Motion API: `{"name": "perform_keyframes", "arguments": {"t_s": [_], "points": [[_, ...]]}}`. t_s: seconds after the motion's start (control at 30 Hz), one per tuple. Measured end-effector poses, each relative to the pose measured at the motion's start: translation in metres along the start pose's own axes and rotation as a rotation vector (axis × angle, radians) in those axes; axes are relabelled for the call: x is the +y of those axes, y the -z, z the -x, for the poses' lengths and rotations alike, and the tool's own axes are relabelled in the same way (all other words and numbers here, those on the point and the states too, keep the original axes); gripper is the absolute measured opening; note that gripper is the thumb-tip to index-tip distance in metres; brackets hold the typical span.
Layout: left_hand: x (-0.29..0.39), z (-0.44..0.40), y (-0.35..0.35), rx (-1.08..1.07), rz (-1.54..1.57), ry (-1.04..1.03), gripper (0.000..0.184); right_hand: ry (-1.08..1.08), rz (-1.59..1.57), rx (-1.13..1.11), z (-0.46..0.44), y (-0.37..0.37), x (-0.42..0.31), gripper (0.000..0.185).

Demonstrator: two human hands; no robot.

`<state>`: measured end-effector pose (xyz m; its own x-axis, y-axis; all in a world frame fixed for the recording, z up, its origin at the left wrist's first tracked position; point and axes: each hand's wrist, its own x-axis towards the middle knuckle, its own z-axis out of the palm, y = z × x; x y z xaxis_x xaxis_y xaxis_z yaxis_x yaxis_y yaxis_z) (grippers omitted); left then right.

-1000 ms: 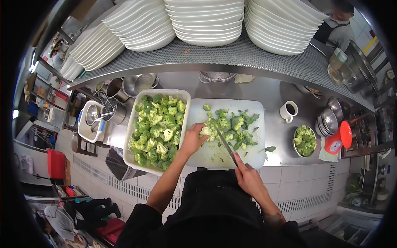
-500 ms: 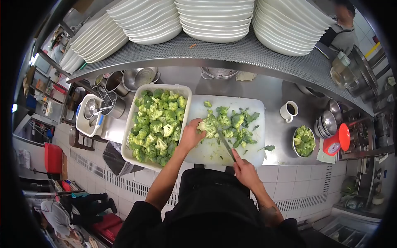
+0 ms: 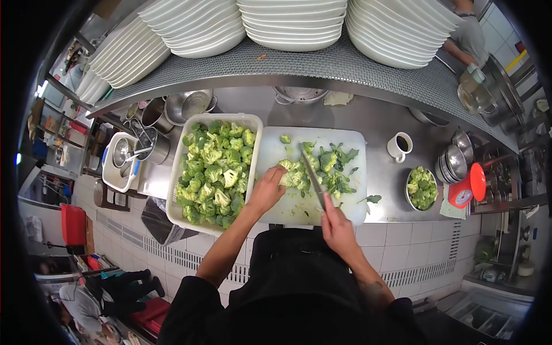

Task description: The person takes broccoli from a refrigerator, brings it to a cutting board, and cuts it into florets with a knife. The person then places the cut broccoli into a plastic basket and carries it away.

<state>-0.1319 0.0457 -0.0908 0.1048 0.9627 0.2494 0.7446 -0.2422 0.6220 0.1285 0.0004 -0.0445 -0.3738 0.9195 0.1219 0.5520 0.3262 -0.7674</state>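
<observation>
My right hand (image 3: 338, 227) grips the handle of a kitchen knife (image 3: 314, 179), its blade pointing up and left over the white cutting board (image 3: 351, 215). The fingers of my left hand (image 3: 268, 190) are curled against a cut piece of broccoli (image 3: 292, 175) at the board's left half, just left of the blade. Further broccoli florets (image 3: 328, 161) and loose broccoli leaves (image 3: 348, 154) lie to the right of the knife. One small floret (image 3: 285, 139) sits apart near the top edge. Small green scraps dot the board.
Left of the board stands a white crate (image 3: 257, 121) heaped with florets. To the right are a mug (image 3: 399, 147), a bowl (image 3: 411, 202) of broccoli and a red scale (image 3: 462, 194). Stacked plates (image 3: 290, 23) fill the overhead shelf (image 3: 270, 68). Other people are in the background.
The knife has lifted and turned more upright, away from the broccoli in my left hand. My left hand has shifted slightly left. The view has moved a little.
</observation>
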Motion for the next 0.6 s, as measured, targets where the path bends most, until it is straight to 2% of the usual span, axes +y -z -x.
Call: {"name": "perform_keyframes", "arguments": {"t_s": [0.03, 0.1, 0.17, 0.23, 0.27, 0.37, 0.53, 0.6], "points": [[0.0, 0.001, -0.001, 0.009, -0.004, -0.019, 0.044, 0.001, 0.003, -0.002, 0.001, -0.015, 0.014, 0.064], [0.0, 0.005, -0.001, -0.003, 0.007, -0.015, 0.044, -0.167, 0.202, -0.33, 0.001, -0.031, 0.029, 0.064], [-0.002, 0.002, 0.002, -0.01, 0.008, -0.011, 0.044, -0.163, 0.174, -0.336, -0.002, -0.023, 0.026, 0.065], [-0.002, 0.01, 0.001, -0.038, 0.017, -0.029, 0.045, -0.11, -0.009, -0.257, 0.006, -0.015, 0.027, 0.066], [0.0, 0.01, 0.003, -0.05, 0.014, 0.002, 0.05, -0.15, -0.073, -0.268, 0.003, -0.002, 0.017, 0.065], [0.004, 0.006, 0.009, -0.045, 0.017, 0.018, 0.055, -0.267, -0.066, -0.341, -0.006, 0.022, 0.01, 0.067], [-0.019, 0.008, -0.012, -0.046, 0.032, 0.121, 0.061, -0.266, 0.016, -0.188, -0.003, 0.019, 0.039, 0.067], [-0.032, 0.01, -0.026, -0.037, -0.008, 0.118, 0.06, -0.26, 0.048, -0.203, -0.003, 0.024, 0.039, 0.066]]}}
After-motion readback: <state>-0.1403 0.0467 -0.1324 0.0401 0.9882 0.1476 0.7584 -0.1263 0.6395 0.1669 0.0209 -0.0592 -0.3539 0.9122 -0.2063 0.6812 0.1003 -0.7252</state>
